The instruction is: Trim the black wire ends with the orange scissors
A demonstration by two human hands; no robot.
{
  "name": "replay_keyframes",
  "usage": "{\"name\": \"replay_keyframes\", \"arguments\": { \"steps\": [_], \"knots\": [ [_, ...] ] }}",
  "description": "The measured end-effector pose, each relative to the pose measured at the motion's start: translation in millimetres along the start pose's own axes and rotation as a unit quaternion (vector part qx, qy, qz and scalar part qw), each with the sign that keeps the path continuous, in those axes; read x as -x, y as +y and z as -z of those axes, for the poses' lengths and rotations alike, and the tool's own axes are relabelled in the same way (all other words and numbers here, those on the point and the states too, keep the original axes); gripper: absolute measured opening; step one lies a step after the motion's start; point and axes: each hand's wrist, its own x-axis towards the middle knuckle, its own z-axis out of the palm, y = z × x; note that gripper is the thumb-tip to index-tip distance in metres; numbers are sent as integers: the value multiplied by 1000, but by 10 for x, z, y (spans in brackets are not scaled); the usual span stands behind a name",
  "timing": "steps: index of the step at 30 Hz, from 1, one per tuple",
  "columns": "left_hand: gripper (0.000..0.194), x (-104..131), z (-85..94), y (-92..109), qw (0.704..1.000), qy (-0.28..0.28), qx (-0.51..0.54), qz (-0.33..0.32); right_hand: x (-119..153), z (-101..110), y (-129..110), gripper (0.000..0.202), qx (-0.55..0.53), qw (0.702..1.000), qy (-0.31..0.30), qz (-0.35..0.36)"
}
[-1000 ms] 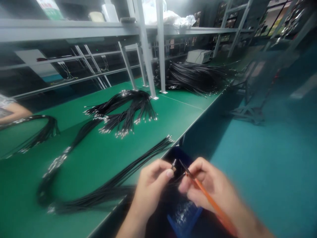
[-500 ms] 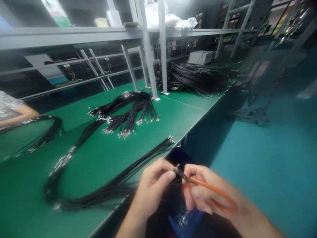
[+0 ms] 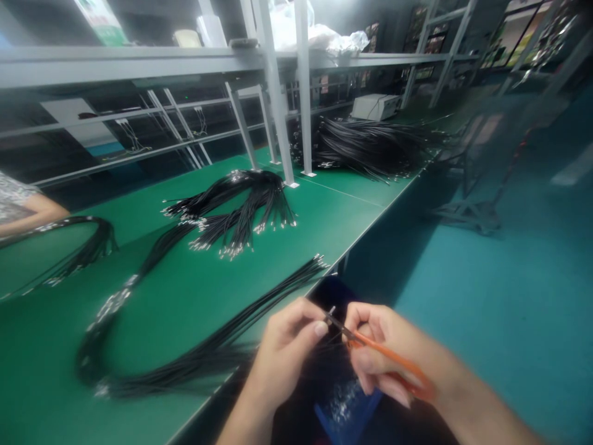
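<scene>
My left hand (image 3: 287, 349) pinches a thin cable end with a small silvery tip (image 3: 332, 310) between thumb and forefinger, just past the table's edge. My right hand (image 3: 377, 346) grips scissors with orange handles (image 3: 393, 356). Their dark blades meet the cable end beside my left fingertips and look nearly closed. Below both hands is a blue container (image 3: 370, 409) with small shiny bits in it. On the green table to the left curves a long bundle of black cables (image 3: 199, 366), its near strands running behind my left wrist.
More black cables with metal ends (image 3: 241, 225) lie mid-table, and a large pile (image 3: 370, 145) lies farther back. At the far left, another person's arm (image 3: 46, 207) rests by a cable bundle. White posts (image 3: 278, 105) carry a shelf (image 3: 139, 65) above the green table (image 3: 259, 278).
The orange handles have drawn closer together and the blades have closed in at the cable end. My right fingers have shifted slightly down and right. My left hand stays nearly still.
</scene>
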Motion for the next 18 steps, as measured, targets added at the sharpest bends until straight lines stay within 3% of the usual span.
{"name": "replay_keyframes", "arguments": {
  "steps": [4, 7, 11, 13, 15, 18],
  "knots": [
    [11, -13, -17, -20, 1000, 5, 5, 13, 103, -64, -51, 30, 76, 995, 48, -35],
    [10, 3, -150, -78, 998, 1, -66, 11, 172, -68, -132, 31, 78, 993, 86, 15],
    [10, 11, -285, -205, 960, -111, -253, -52, 161, -35, -176, 33, 133, 960, 230, 86],
    [10, -36, -217, -272, 929, -59, -362, -47, 96, -35, -131, 35, 179, 932, 299, 97],
    [11, -119, -74, -338, 870, 56, -490, 10, -5, -45, -42, 33, 228, 910, 331, 102],
    [9, -262, 142, -440, 830, 126, -541, 54, -191, -42, 158, 22, 347, 871, 338, 86]
  ]
}}
